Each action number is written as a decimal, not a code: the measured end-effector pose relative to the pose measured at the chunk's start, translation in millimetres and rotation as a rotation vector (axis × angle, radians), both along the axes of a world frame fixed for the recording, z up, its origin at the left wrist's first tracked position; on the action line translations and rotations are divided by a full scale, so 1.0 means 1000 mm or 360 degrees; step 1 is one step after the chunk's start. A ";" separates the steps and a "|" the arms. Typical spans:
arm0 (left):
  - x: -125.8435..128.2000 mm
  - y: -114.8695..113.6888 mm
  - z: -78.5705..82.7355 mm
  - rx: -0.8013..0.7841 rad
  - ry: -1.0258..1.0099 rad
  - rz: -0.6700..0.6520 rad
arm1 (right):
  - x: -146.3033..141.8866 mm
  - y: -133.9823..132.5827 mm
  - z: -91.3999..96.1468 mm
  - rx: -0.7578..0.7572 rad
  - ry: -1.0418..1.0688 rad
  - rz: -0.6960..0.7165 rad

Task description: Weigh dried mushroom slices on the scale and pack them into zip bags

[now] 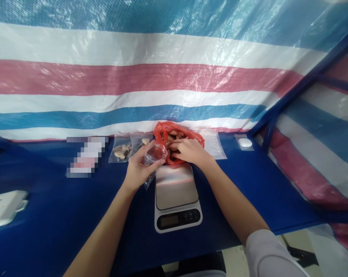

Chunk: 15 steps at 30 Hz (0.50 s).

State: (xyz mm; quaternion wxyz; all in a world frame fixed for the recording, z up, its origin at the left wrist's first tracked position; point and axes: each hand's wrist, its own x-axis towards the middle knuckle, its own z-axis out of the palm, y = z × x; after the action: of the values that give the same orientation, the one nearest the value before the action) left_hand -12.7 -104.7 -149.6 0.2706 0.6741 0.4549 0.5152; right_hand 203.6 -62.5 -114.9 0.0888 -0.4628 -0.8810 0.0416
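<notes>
My left hand point(138, 166) grips a small clear plastic bag point(154, 154) and holds its mouth open just left of the red bag. My right hand point(188, 150) reaches into a red plastic bag point(162, 132) filled with small brownish pieces; its fingertips are curled down among them and partly hidden. A digital kitchen scale point(176, 198) with a steel platform sits on the blue table point(61, 215) directly in front of the red bag, below both hands.
A clear bag of pale pieces point(124, 149) lies left of the red bag, and empty clear bags point(216, 146) to its right. A small white round object point(245, 142) sits at the far right, a white power strip point(3, 207) at the left edge. Striped tarp walls enclose the table.
</notes>
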 end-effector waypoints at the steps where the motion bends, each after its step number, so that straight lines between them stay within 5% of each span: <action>1: 0.000 0.000 0.000 0.0013 0.0004 -0.0005 | 0.000 0.001 -0.002 0.0003 -0.0003 -0.0011; 15: 0.002 0.000 0.000 0.0016 0.0033 -0.0029 | 0.001 0.006 -0.013 0.0072 -0.0046 -0.0223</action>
State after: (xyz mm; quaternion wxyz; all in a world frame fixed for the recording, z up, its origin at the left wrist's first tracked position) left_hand -11.1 -104.9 -149.5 0.2672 0.6848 0.4491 0.5080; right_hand 204.6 -56.1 -128.2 0.0892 -0.5218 -0.8483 0.0086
